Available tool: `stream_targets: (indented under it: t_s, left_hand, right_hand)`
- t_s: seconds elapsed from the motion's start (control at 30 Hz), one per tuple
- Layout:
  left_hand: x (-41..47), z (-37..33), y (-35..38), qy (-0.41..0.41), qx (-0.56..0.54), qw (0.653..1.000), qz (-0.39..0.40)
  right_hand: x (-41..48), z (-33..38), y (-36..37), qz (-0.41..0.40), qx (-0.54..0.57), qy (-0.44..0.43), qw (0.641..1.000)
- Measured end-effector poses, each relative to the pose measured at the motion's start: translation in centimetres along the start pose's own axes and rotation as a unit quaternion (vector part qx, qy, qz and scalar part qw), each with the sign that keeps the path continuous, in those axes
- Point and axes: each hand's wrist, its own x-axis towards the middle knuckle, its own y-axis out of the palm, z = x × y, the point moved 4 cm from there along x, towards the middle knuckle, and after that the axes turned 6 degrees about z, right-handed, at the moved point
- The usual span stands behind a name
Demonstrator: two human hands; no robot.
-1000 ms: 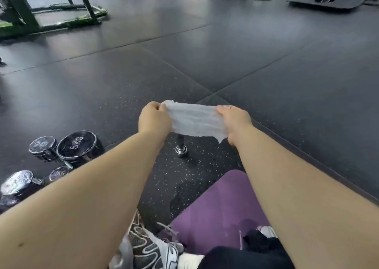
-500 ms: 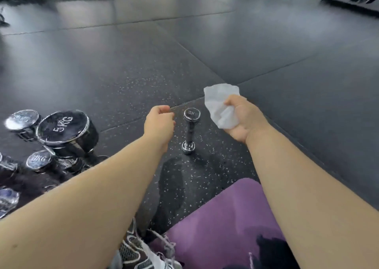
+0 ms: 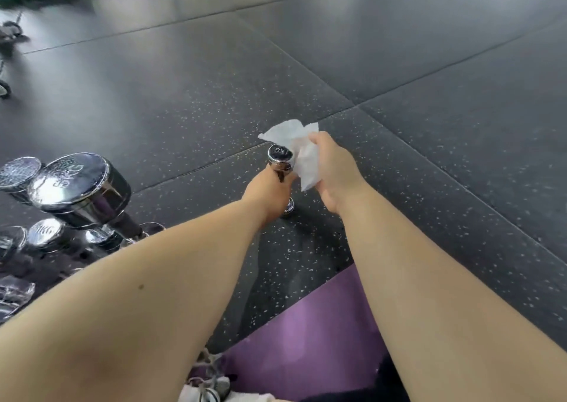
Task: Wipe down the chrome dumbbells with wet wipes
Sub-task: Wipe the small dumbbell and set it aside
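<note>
My left hand (image 3: 266,193) grips the small dumbbell (image 3: 280,162), upright on the floor (image 3: 184,104) mid-scene; my right hand (image 3: 333,168) clutches the wipe (image 3: 302,153) beside its top. Wiping starts now, I judge: next, rub that head.

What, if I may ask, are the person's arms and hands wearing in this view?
Nothing that shows: the left hand and right hand are ungloved, with no rings, watch or wristband visible. Both forearms are bare to the frame's edge, no sleeve in view. A small spot marks the left forearm.
</note>
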Motion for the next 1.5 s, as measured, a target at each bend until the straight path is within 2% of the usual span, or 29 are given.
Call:
stream_targets:
  t_s: [0.07,0.27,0.47,0.6,0.83,0.93,1.07,1.17,1.27,1.4,1.5]
  left_hand:
    - [-1.0,0.0,-0.3,0.049,0.090,0.995,0.016]
    - [-6.3,0.5,-2.3,0.124,0.205,0.970,0.052]
    - [-13.7,-0.8,-7.3,0.146,0.288,0.946,0.020]
    - [-17.9,-1.0,-10.6,0.116,0.258,0.959,-0.008]
    - [-23.6,0.6,-13.8,0.064,0.323,0.943,-0.039]
    - [-24.5,3.8,-15.5,0.008,0.296,0.955,-0.037]
    - [-25.9,8.3,-17.0,-0.059,0.210,0.972,-0.089]
    - [-26.7,10.1,-15.5,-0.051,0.224,0.970,-0.083]
    - [-26.3,10.7,-13.7,-0.028,0.217,0.972,-0.086]
    - [-25.9,11.1,-12.9,0.019,0.179,0.974,-0.135]
    - [-25.9,10.7,-13.6,0.064,0.185,0.969,-0.150]
  right_hand:
    - [-0.5,-0.8,0.6,0.061,0.011,0.012,0.998]
    - [-4.5,0.2,2.3,0.096,-0.055,0.009,0.994]
    - [-12.4,3.7,5.4,0.172,0.033,-0.011,0.985]
    - [-16.0,5.9,9.2,0.181,0.087,-0.021,0.979]
    - [-17.1,5.1,14.8,0.166,0.010,0.019,0.986]
    - [-18.5,5.0,18.1,0.204,-0.049,0.016,0.978]
    - [-19.2,3.2,20.4,0.272,-0.073,0.047,0.958]
    - [-18.8,0.9,20.8,0.312,-0.112,0.052,0.942]
    - [-19.5,0.5,21.2,0.321,-0.181,0.010,0.930]
    - [-20.7,0.8,21.1,0.280,-0.249,-0.022,0.927]
    - [-22.5,1.6,20.7,0.229,-0.354,-0.082,0.903]
